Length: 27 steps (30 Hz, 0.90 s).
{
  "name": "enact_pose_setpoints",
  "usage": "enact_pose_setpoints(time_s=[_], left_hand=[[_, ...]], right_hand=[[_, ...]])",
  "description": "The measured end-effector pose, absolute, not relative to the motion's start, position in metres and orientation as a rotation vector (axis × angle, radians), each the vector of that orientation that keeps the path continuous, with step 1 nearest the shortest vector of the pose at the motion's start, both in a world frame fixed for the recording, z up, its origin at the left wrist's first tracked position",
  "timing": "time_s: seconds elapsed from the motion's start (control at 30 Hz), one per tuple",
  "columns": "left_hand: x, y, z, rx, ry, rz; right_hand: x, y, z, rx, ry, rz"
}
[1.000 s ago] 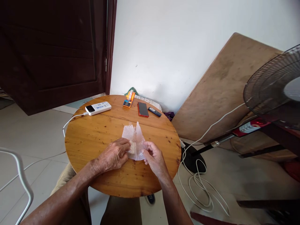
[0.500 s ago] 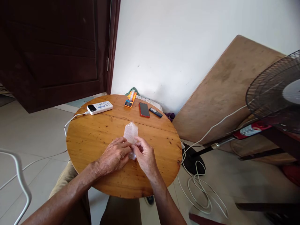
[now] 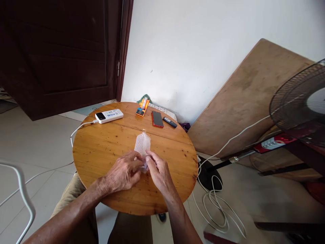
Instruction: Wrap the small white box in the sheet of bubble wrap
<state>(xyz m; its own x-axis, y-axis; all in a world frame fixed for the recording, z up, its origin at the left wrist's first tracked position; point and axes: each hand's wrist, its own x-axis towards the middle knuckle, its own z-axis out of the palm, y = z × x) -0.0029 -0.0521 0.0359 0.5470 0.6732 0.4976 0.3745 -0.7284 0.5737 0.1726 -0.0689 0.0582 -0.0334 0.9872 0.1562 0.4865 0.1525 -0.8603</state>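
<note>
both hands, the left hand [image 3: 123, 172] and right hand [image 3: 157, 171], pinch the bubble wrap [image 3: 142, 145] mid-table [image 3: 101, 152], fingers closed.

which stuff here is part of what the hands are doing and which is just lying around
In hand:
- bubble wrap bundle, pinched by left hand and right hand

Lying about:
- power bank on its cable
- tape dispenser
- red phone
- small dark remote
- fan
- round wooden table

clear bubble wrap [image 3: 142, 145] | knotty honey-brown table [image 3: 106, 149] | white power bank [image 3: 109, 116] | red-edged black phone [image 3: 157, 119] | orange tape dispenser [image 3: 142, 109]
</note>
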Motion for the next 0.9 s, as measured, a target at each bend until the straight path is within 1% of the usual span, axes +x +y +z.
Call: enact_pose_setpoints(time_s=[0.13, 0.23, 0.47, 0.73, 0.9], left_hand=[[-0.002, -0.051, 0.039, 2.051, 0.968, 1.173], [0.006, -0.046, 0.042, 1.942, 1.091, 1.198], [0.028, -0.035, 0.036, 2.013, 1.294, 1.134], [0.024, -0.036, 0.023, 2.098, 1.199, 1.121], [0.022, -0.027, 0.021, 2.144, 1.227, 1.064]], right_hand=[[0.177, -0.074, 0.057, -1.354, -1.752, 0.799], [0.176, -0.073, 0.053, -1.378, -1.806, 0.756], [0.176, -0.07, 0.044, -1.465, -1.825, 0.674], [0.194, -0.072, 0.052, -1.304, -1.693, 0.981], [0.205, -0.041, 0.053, -1.35, -1.596, 0.805]])
